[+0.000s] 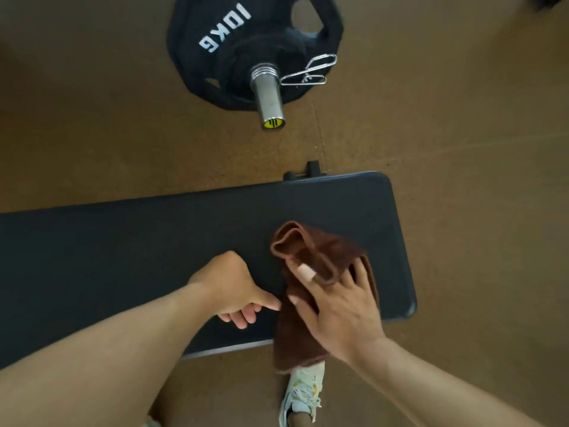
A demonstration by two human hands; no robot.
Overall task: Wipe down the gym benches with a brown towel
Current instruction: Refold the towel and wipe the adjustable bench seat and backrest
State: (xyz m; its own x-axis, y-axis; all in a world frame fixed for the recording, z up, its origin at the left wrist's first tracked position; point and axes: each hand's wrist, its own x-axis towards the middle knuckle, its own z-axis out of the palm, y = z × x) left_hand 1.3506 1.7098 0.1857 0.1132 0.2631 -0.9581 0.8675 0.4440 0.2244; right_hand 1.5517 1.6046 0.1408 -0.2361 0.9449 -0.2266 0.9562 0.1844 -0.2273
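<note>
A black padded gym bench (pixel 154 241) runs across the view, and its right end is rounded. A crumpled brown towel (pixel 308 245) lies on that right end and hangs over the near edge. My right hand (pixel 341 309) rests flat on the towel with spread fingers. Its index finger wears a plaster, and a fold of towel covers one finger. My left hand (pixel 228 282) rests on the pad just left of the towel, fingers loosely curled. Its thumb tip reaches the towel's edge.
A barbell end with a black 10 kg plate (pixel 215 41), a chrome sleeve (pixel 268 97) and a loose spring collar (pixel 311 70) lies on the brown floor beyond the bench. My white shoe (pixel 303 392) stands below the near edge, under the hanging towel.
</note>
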